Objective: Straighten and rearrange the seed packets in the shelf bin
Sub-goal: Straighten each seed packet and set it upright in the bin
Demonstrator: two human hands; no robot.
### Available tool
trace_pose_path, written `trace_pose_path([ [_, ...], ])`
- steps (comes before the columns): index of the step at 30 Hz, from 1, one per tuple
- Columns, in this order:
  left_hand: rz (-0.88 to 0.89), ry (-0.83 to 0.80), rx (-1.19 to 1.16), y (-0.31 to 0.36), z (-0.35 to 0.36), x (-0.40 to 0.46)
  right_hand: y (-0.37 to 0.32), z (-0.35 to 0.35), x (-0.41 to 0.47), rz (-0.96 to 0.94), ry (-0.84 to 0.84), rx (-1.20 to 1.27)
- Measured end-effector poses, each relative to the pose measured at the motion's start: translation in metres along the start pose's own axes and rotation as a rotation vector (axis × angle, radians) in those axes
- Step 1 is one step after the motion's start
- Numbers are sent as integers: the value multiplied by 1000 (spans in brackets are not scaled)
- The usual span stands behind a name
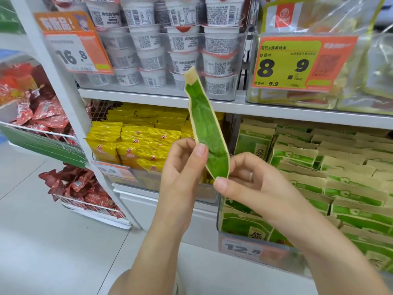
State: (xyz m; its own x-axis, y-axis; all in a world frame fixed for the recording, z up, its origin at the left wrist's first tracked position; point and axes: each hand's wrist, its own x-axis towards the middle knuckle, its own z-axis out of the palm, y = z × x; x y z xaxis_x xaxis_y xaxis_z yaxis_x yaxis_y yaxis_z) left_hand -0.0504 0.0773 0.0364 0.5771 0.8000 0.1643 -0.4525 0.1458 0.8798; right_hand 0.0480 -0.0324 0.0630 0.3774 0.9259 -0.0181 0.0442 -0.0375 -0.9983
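Note:
I hold one green and tan seed packet [205, 126] edge-on in front of the shelves, its long side pointing up. My left hand [182, 167] pinches its left edge between thumb and fingers. My right hand [246, 179] pinches its lower end from the right. To the right, a clear shelf bin [240, 245] holds several rows of matching green and tan packets [331, 173], most standing on edge, some leaning.
A bin of yellow packets [136, 141] sits left of the green bin. White cups [182, 43] fill the shelf above, with clear bags [331, 60] beside them. Wire racks of red packets [42, 111] hang at far left. Price tags [242, 249] front the bins.

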Motion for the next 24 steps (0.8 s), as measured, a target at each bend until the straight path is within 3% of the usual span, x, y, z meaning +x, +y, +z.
trace_pose_path([
  [10, 20, -19, -121, 7, 5, -1, -9, 1, -3, -97, 56, -135],
  [19, -22, -112, -83, 9, -1, -3, -7, 3, -2, -132, 161, -9],
  [21, -21, -113, -40, 9, -1, -2, -4, 2, -2, -186, 287, -140],
  [24, 1, -116, -3, 8, 1, -3, 1, 7, -2, -321, 475, -538],
])
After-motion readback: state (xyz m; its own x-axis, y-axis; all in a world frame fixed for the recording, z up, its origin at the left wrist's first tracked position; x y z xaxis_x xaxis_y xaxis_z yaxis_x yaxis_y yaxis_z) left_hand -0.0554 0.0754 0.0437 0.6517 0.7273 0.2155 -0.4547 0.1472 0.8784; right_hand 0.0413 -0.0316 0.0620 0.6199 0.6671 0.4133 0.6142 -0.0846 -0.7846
